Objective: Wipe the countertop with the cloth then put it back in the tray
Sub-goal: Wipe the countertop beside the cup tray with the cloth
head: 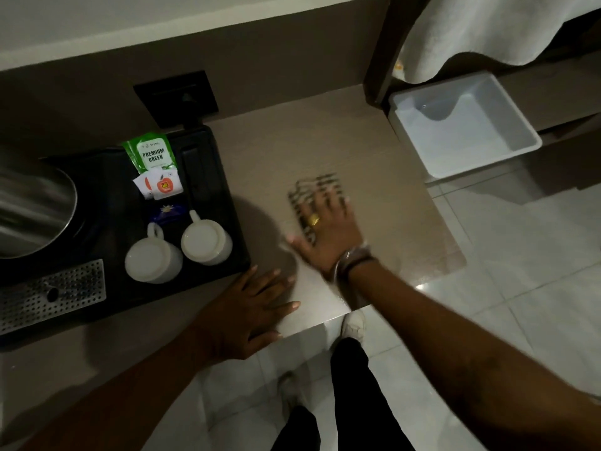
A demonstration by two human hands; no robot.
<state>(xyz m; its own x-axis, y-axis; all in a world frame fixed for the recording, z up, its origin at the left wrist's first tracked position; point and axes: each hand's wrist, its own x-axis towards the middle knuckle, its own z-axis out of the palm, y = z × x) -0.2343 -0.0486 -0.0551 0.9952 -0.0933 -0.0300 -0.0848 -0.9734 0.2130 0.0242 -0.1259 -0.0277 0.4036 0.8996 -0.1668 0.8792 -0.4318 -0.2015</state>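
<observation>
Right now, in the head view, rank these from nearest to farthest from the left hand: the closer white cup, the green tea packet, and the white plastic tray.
From the left hand:
1. Closer white cup, upside down on the black tray, just left of the hand.
2. Green tea packet, farther back on the same black tray.
3. White plastic tray, far right, past the countertop's end.

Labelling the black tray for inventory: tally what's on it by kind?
On the black tray:
White mugs: 2
Green tea packet: 1
White sachets with orange print: 2
Dark blue packet: 1
Steel kettle: 1
Total: 7
</observation>
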